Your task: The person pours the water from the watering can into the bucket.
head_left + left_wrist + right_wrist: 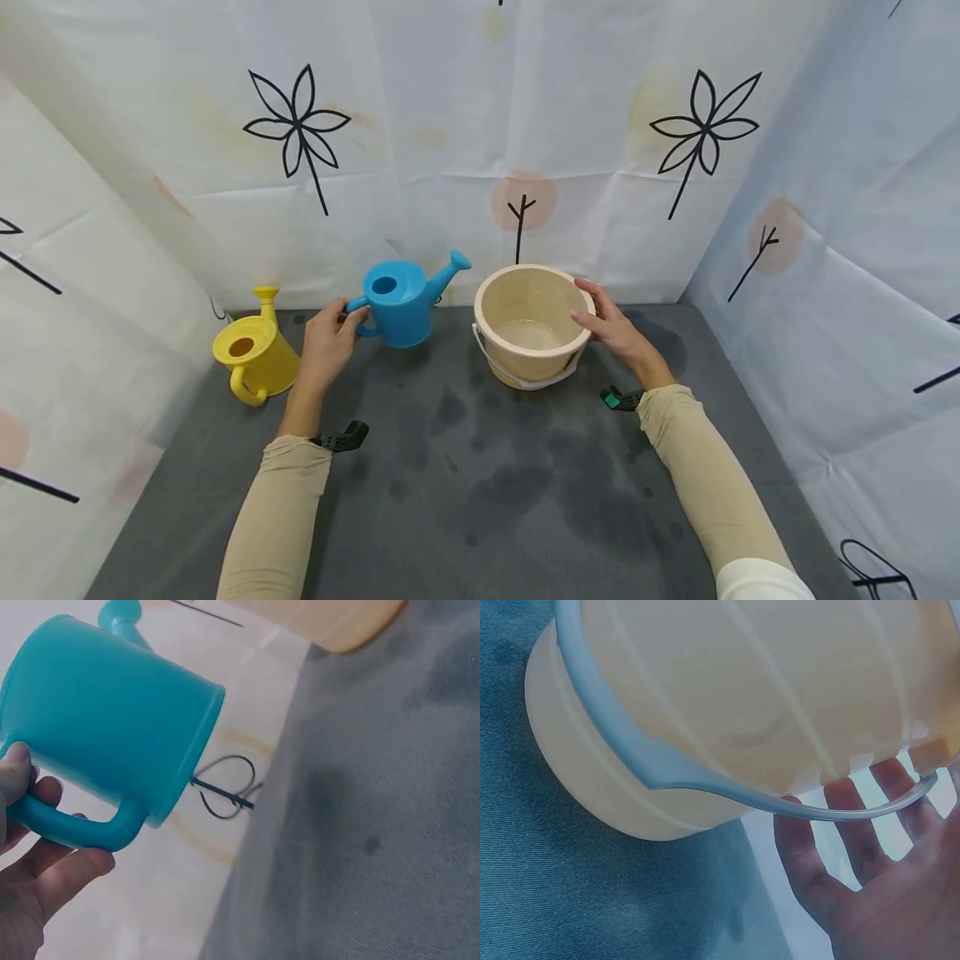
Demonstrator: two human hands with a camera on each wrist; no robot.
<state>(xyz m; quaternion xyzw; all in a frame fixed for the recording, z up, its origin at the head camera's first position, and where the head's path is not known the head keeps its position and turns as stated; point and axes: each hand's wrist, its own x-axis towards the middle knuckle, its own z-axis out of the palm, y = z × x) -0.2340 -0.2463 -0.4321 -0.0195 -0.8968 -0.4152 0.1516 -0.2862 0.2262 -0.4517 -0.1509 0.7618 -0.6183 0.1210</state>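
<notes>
My left hand [330,337] grips the handle of a blue watering can [402,308]. In the left wrist view, fingers and thumb wrap the handle of the can [112,720], whose base shows raised against the white backdrop. The can's spout points right, toward a cream bucket [528,367]. My right hand [618,333] holds the bucket's right side, thumb over the rim and fingers spread along the outer wall. Seen from the right wrist, those fingers [855,832] reach behind the pale bail handle [705,786], which hangs down across the bucket's front. A little liquid seems to lie in the bucket.
A yellow watering can [262,358] stands at the left, beside my left forearm. Dark wet patches [517,483] mark the grey surface [420,550]. White cloth walls [435,108] with leaf drawings close off the back and both sides.
</notes>
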